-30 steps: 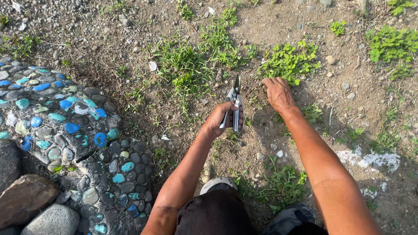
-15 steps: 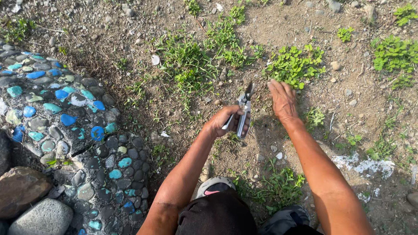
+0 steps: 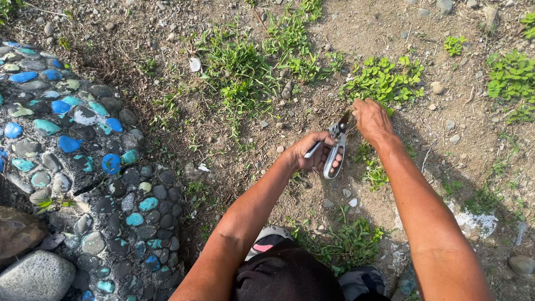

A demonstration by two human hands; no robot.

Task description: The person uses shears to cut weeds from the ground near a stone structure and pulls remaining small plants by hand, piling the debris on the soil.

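Outdoors, bare stony dirt ground [image 3: 446, 150] with weed patches [image 3: 239, 67], beside a blue-and-grey pebble mosaic [image 3: 83, 150]. Left hand [image 3: 312, 151] grip is clamped on garden shears [image 3: 334, 147]; right hand [image 3: 370, 118] pinches a weed at the blades.

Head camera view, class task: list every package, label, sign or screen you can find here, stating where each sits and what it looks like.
None in view: only bare dirt with weeds, a pebble mosaic on the left, and garden shears gripped in the left hand, beside the right hand.
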